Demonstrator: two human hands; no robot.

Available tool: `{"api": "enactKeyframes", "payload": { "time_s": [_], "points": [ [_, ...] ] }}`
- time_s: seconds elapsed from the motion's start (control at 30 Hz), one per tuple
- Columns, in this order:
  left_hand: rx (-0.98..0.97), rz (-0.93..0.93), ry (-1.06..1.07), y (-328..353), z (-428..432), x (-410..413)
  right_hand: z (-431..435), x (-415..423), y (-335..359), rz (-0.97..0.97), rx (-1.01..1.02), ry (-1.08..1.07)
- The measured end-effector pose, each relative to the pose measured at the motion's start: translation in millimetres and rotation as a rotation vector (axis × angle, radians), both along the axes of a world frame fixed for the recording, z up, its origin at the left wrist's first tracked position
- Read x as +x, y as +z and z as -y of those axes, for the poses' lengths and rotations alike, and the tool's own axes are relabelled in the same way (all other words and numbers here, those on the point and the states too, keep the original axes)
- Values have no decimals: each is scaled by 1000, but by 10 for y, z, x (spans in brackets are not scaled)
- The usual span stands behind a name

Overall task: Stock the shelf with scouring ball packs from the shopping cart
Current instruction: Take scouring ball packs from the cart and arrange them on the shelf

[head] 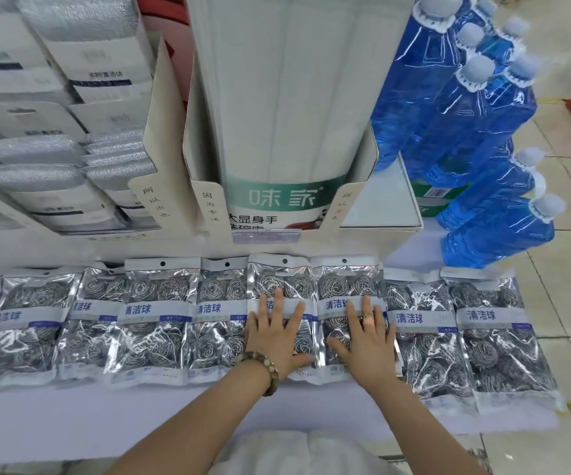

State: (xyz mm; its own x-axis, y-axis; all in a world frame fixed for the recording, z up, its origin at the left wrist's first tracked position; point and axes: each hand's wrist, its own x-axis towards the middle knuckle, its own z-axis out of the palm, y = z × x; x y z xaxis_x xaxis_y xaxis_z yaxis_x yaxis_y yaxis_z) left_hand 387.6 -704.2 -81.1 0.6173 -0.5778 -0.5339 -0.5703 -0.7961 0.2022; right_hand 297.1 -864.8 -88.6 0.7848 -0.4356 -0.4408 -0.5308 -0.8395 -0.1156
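Several clear packs of steel scouring balls lie flat in a row across the white shelf (174, 416), from the far-left pack (27, 323) to the far-right pack (496, 341). My left hand (275, 334), with a bead bracelet at the wrist, rests flat with straight fingers on the middle pack (284, 286). My right hand (368, 341) lies flat with spread fingers on the neighbouring pack (342, 289). Neither hand grips anything. The shopping cart is out of view.
Behind the row stand a cardboard display box of white cloths (284, 132) and boxes of silver scouring pads (71, 149). Blue liquid bottles (476, 132) are stacked at the right. Tiled floor (565, 303) lies beyond the shelf's right end.
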Motion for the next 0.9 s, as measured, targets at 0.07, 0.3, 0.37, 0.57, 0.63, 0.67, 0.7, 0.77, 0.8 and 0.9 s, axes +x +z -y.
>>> {"api": "enactKeyframes", "payload": {
  "time_s": [0.07,0.3,0.37,0.57,0.63,0.67,0.7,0.77,0.8,0.9],
  "points": [
    [19,-13,-4,-13,11,1,-13,-4,7,18,14,-5],
    [54,-27,-9,-56,57,45,-70,57,-30,-68,-14,30],
    [70,-19,-12,-53,64,41,-65,51,-68,-82,-5,33],
    [36,0,12,0,22,26,-25,54,26,-70,59,48],
    [-40,-12,77,56,-10,3,-24,48,105,17,71,27],
    [-95,-24,134,99,-35,-6,-45,50,146,78,69,25],
    [-167,-33,208,144,-66,-13,-80,57,177,141,77,32],
    [-328,-31,373,254,-144,-40,-182,102,264,269,157,59],
    [-387,-21,439,312,-201,-57,-248,138,304,327,212,76],
    [-491,-9,608,442,-463,-110,-468,287,427,417,338,144]
  ]
}}
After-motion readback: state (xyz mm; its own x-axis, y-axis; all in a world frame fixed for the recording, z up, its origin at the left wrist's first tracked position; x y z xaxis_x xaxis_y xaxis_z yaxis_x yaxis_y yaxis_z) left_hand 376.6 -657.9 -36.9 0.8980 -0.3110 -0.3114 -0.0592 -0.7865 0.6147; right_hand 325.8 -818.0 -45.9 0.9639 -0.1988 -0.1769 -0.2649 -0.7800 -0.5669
